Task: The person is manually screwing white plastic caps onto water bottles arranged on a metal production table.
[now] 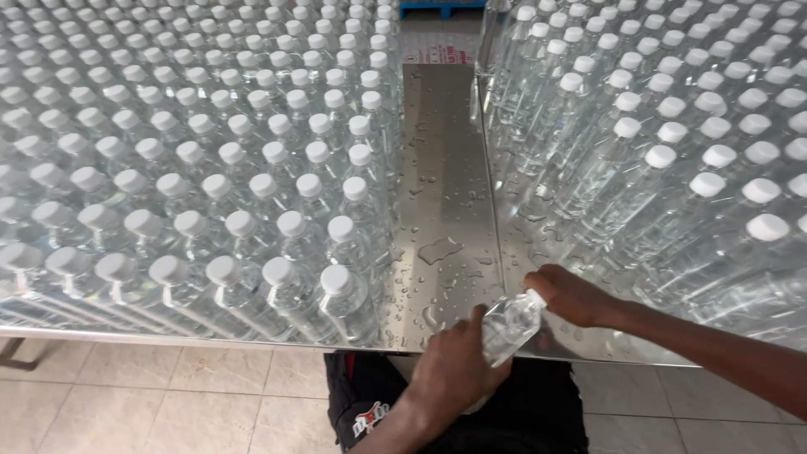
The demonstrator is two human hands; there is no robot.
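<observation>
- Both hands are gripping one clear plastic water bottle (510, 326) in the head view, the only view on hand.
- Left hand (454, 370) is wrapping around the lower body of the bottle, fingers closed on it, thumb lying along its side.
- Right hand (572, 294) is closing its fingers over the white cap (535, 298) end, the wrist coming in from the right edge.
- Bottle is tilting, cap pointing up and to the right, base toward the person, held just above the near edge of the steel table (445, 210).
- Table surface is showing as a bare, wet strip running away from the hands, with water droplets (440, 250) scattered over it.
- Left block of capped bottles (193, 168) is standing upright in tight rows, filling the table left of the strip.
- Right block of capped bottles (672, 151) is standing likewise on the right, just beside the right hand.
- Thin metal divider (490, 185) is running along the inner edge of the right block.
- Tiled floor (168, 395) is showing below the table edge, with the person's dark clothing (538, 412) under the hands.
</observation>
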